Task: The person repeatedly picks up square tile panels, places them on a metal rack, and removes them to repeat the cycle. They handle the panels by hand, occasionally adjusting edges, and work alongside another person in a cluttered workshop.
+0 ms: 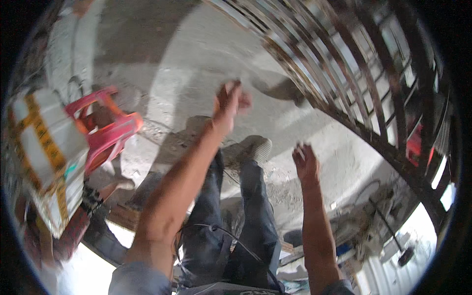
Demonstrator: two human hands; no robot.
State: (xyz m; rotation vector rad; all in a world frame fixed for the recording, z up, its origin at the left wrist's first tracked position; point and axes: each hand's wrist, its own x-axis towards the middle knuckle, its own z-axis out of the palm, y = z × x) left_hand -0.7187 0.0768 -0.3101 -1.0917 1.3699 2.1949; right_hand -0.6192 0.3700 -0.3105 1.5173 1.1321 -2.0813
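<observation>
rack (pixel 366 132): dark brown | stool (pixel 117 130): red-pink (orange edges) | box (pixel 68 135): white, yellow-striped | trousers (pixel 255 196): dark blue

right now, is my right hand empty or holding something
It looks empty: the right hand has its fingers loosely curled, with no object showing between them.

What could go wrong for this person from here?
The thin cable looping in front of the trousers might snag during a move. The right hand appears on the same side as the dark barred frame, so a wide swing might scrape its knuckles. The red stool beside the taped white box could trip someone stepping left.
</observation>
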